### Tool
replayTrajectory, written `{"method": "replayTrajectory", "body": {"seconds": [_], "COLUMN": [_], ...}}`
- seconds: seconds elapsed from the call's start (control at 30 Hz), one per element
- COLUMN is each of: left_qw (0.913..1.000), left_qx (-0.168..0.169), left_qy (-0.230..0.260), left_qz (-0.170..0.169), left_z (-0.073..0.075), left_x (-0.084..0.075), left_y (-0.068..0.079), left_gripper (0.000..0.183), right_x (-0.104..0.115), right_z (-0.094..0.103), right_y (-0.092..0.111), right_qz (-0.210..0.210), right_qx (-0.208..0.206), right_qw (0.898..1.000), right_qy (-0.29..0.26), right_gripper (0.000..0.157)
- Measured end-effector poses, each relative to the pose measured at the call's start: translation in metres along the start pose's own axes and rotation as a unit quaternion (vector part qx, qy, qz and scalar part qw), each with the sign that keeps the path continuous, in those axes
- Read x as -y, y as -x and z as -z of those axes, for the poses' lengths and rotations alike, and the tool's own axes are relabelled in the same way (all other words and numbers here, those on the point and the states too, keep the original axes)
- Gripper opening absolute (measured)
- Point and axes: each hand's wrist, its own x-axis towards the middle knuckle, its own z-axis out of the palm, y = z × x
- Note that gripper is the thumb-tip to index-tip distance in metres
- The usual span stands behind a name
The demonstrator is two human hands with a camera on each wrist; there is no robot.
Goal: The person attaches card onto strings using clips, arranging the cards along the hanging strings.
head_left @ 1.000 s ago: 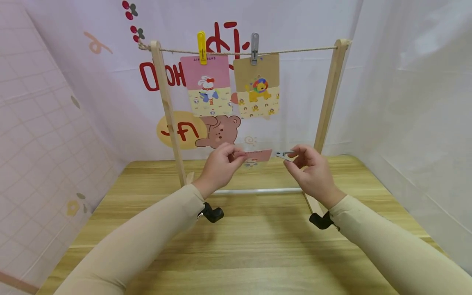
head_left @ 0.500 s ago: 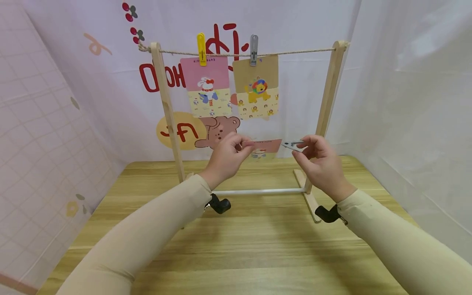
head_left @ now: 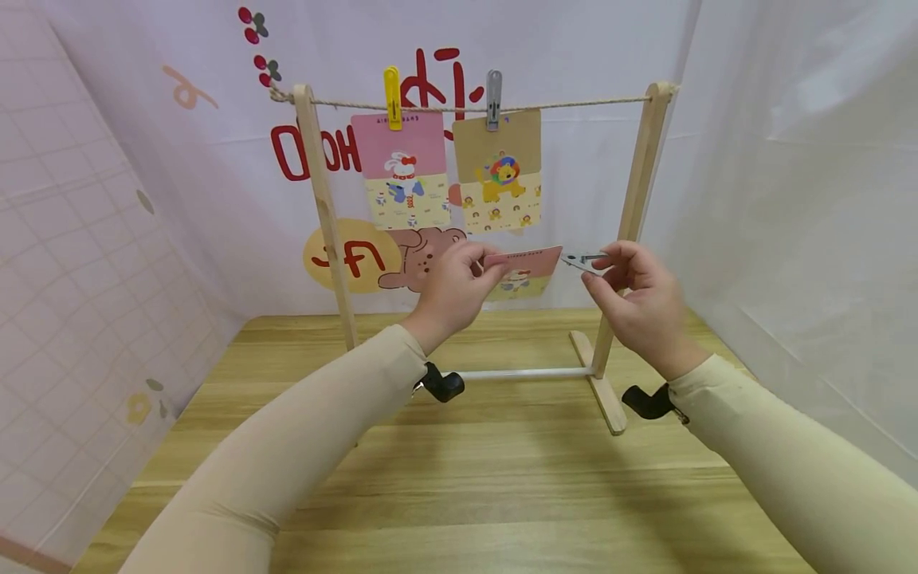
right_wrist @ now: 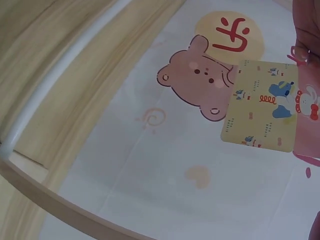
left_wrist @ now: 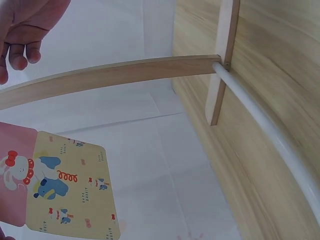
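My left hand (head_left: 455,287) pinches a pink and yellow card (head_left: 531,275) by its left side, and the card tilts back below the rope. The same card (left_wrist: 70,185), with a white rabbit on it, shows in the left wrist view. My right hand (head_left: 641,299) pinches a grey clothespin (head_left: 582,261) by its handles, its tip pointing left at the card's upper right corner; whether they touch I cannot tell. Above, a yellow clothespin (head_left: 392,97) holds a pink rabbit card (head_left: 402,171) on the rope (head_left: 574,104). Beside it a second grey clothespin (head_left: 493,100) holds a brown lion card (head_left: 498,171).
The rope runs between a left wooden post (head_left: 326,215) and a right wooden post (head_left: 641,167). A white bar (head_left: 523,373) joins the posts low down, and a wooden foot (head_left: 608,402) stands on the table (head_left: 502,478). A printed cloth (head_left: 588,48) hangs behind.
Both hands have risen and moved right, towards the rope, carrying the card and the grey clothespin. More of the card's face shows now. The hanging cards stay in place.
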Motion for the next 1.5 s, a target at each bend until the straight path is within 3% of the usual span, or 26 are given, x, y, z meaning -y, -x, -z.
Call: {"method": "replayTrajectory", "body": {"seconds": [0.63,1.17,1.5], "left_qw": [0.9997,0.9981,0.998], "left_qx": [-0.019,-0.02,-0.039], "left_qy": [-0.004,0.042,0.021], "left_qz": [0.014,0.042,0.044], "left_z": [0.003,0.003,0.002], "left_x": [-0.034,-0.055,-0.074], "left_y": [-0.026,-0.057,-0.077], "left_gripper": [0.016,0.018,0.021], "right_x": [0.011,0.017,0.031], "right_z": [0.017,0.027,0.032], "right_y": [-0.032,-0.06,-0.082], "right_qz": [0.0,-0.006,-0.02], "right_qx": [-0.036,-0.079,-0.1], "right_qw": [0.999,0.996,0.994], "right_qy": [0.009,0.034,0.048], "right_gripper": [0.028,0.028,0.027]}}
